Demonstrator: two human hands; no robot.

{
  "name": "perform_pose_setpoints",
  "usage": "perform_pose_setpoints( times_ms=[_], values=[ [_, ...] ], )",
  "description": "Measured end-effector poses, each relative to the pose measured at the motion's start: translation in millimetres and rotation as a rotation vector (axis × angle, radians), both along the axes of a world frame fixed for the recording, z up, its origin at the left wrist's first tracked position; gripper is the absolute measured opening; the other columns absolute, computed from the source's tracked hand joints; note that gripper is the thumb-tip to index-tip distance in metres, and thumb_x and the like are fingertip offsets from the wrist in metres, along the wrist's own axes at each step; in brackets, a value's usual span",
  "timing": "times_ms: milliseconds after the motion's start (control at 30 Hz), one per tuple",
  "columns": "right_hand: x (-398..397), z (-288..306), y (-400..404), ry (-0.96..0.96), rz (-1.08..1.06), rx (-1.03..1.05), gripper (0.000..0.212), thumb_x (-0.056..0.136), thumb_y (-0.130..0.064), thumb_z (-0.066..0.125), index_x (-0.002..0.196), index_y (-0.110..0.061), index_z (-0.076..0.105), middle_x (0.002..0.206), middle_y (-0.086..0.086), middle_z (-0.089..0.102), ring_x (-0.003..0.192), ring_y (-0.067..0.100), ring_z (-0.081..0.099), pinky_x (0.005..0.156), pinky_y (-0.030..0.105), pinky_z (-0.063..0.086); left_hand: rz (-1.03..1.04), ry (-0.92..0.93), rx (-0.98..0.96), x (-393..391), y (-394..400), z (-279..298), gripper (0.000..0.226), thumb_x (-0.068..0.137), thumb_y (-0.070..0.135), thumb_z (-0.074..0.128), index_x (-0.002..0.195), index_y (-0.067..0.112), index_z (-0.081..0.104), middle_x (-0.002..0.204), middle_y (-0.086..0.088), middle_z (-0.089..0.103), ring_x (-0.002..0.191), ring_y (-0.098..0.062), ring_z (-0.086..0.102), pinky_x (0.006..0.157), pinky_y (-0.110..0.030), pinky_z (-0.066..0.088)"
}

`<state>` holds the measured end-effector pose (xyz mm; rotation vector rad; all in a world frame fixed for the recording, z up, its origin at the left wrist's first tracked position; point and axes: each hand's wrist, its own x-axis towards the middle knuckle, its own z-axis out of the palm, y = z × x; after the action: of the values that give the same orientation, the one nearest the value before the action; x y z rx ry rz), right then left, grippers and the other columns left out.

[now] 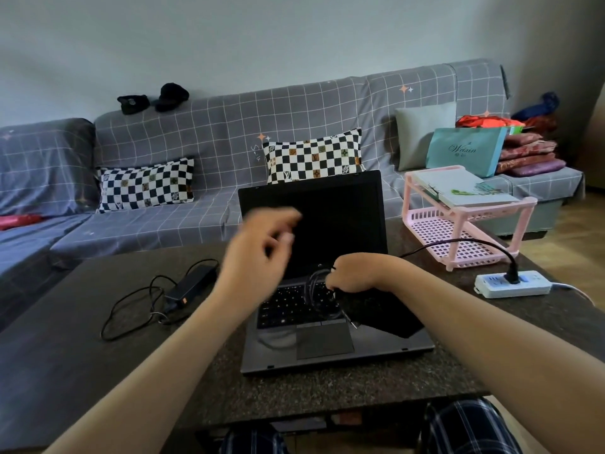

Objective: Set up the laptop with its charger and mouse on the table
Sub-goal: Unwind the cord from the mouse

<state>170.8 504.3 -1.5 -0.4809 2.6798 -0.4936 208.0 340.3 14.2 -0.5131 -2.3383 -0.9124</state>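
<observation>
the laptop [327, 290] is set open on the table [98, 371], and a coiled cable [319, 298] is clamped in the closed fingers of the right hand [352, 273], hanging just below them over the keyboard; a dark flat thing below that hand cannot be identified. the left hand [258, 250] is blurred, its fingers loosely curled and apart, nothing held. the charger brick [193, 283] is seen well left of those fingers, the power strip [514, 283] well right. the coil is best undone loop by loop, clear of the keys, the plug end being freed first.
</observation>
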Motion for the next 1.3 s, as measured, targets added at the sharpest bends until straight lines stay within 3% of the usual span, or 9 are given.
perform_pose_setpoints(
  times_ms=[100, 367, 500, 600, 700, 900, 967, 1100, 1300],
  values=[
    [-0.5, 4.1, -2.5, 0.079, 0.085, -0.083, 0.027, 0.097, -0.021, 0.040, 0.087, -0.005, 0.059, 0.070, -0.002, 0.049, 0.064, 0.011, 0.045, 0.062, 0.021, 0.036, -0.166, -0.211, -0.344, -3.5, 13.4, -23.8, 0.041, 0.095, 0.023, 0.049, 0.136, 0.020, 0.050, 0.137, 0.005, 0.054, 0.124, -0.006, 0.049, 0.094, 0.000, 0.027],
    [-1.8, -12.4, 7.8, 0.184, 0.137, -0.241, 0.029, 0.094, -0.036, 0.047, 0.068, -0.025, 0.051, 0.065, -0.005, 0.053, 0.060, 0.013, 0.050, 0.059, 0.026, 0.039, -0.184, -0.322, -0.183, -11.4, -3.1, -19.8, 0.022, 0.082, 0.017, 0.068, 0.103, 0.025, 0.073, 0.094, 0.009, 0.074, 0.087, 0.000, 0.067, 0.083, -0.015, 0.052],
    [-1.8, -18.2, 10.4, 0.488, 0.124, -0.340, 0.007, 0.092, -0.034, 0.054, 0.089, -0.028, 0.057, 0.079, -0.011, 0.059, 0.072, 0.010, 0.057, 0.064, 0.023, 0.041, -0.188, -0.667, 0.258, -17.4, -8.0, -16.8, 0.011, 0.087, 0.010, 0.063, 0.093, 0.008, 0.072, 0.078, -0.005, 0.074, 0.070, -0.011, 0.069, 0.069, -0.021, 0.058],
    [-3.6, -24.5, 12.2, 0.827, 0.107, -0.368, 0.031, 0.092, -0.031, 0.055, 0.122, -0.029, 0.060, 0.095, -0.013, 0.060, 0.081, 0.005, 0.058, 0.069, 0.023, 0.047, -0.253, -0.972, 0.729, -16.9, -7.6, -14.5, 0.015, 0.092, 0.005, 0.052, 0.095, 0.003, 0.066, 0.073, -0.005, 0.070, 0.064, -0.010, 0.068, 0.063, -0.020, 0.058],
    [-5.3, -36.4, 10.1, 1.050, 0.178, -0.401, 0.026, 0.087, -0.030, 0.057, 0.107, -0.023, 0.071, 0.087, -0.005, 0.068, 0.072, 0.013, 0.066, 0.059, 0.029, 0.054, -0.248, -1.057, 0.826, -17.0, -2.7, -14.5, 0.019, 0.095, 0.006, 0.045, 0.096, 0.007, 0.064, 0.073, -0.003, 0.068, 0.061, -0.009, 0.067, 0.064, -0.024, 0.056],
    [-9.8, -23.7, 10.3, 0.208, -0.707, -1.074, 0.043, 0.098, -0.033, 0.038, 0.065, -0.013, 0.058, 0.072, -0.001, 0.067, 0.068, 0.013, 0.057, 0.063, 0.028, 0.041, -0.228, -0.896, 1.347, -25.5, -10.0, -17.4, 0.021, 0.090, -0.002, 0.036, 0.102, 0.006, 0.051, 0.049, 0.002, 0.044, 0.050, -0.011, 0.052, 0.072, -0.034, 0.053],
    [-11.5, -24.2, 12.9, -0.077, -0.840, -1.247, 0.052, 0.098, -0.043, 0.036, 0.062, -0.011, 0.056, 0.071, 0.006, 0.067, 0.071, 0.020, 0.060, 0.062, 0.030, 0.042, -0.233, -0.953, 1.206, -22.3, -14.2, -20.1, 0.018, 0.091, 0.005, 0.041, 0.102, 0.007, 0.054, 0.041, 0.006, 0.035, 0.038, -0.007, 0.041, 0.072, -0.030, 0.048],
    [-10.6, -24.7, 14.8, -0.271, -0.811, -1.420, 0.058, 0.100, -0.042, 0.033, 0.058, -0.008, 0.053, 0.049, 0.007, 0.064, 0.060, 0.020, 0.058, 0.058, 0.029, 0.043, -0.065, -0.857, 0.325, -16.5, -19.6, -30.2, 0.020, 0.091, 0.026, 0.058, 0.102, 0.012, 0.067, 0.051, 0.004, 0.047, 0.044, -0.004, 0.045, 0.063, -0.021, 0.047],
    [-5.9, -23.9, 32.1, -0.308, -0.528, -0.979, 0.063, 0.094, -0.054, 0.038, 0.088, 0.000, 0.070, 0.058, 0.004, 0.069, 0.060, 0.012, 0.065, 0.052, 0.018, 0.048, -0.078, -0.480, 0.416, -18.9, -35.9, -22.9, 0.017, 0.094, 0.019, 0.052, 0.092, 0.022, 0.069, 0.074, 0.002, 0.071, 0.060, -0.007, 0.059, 0.065, -0.016, 0.052]
  ],
)
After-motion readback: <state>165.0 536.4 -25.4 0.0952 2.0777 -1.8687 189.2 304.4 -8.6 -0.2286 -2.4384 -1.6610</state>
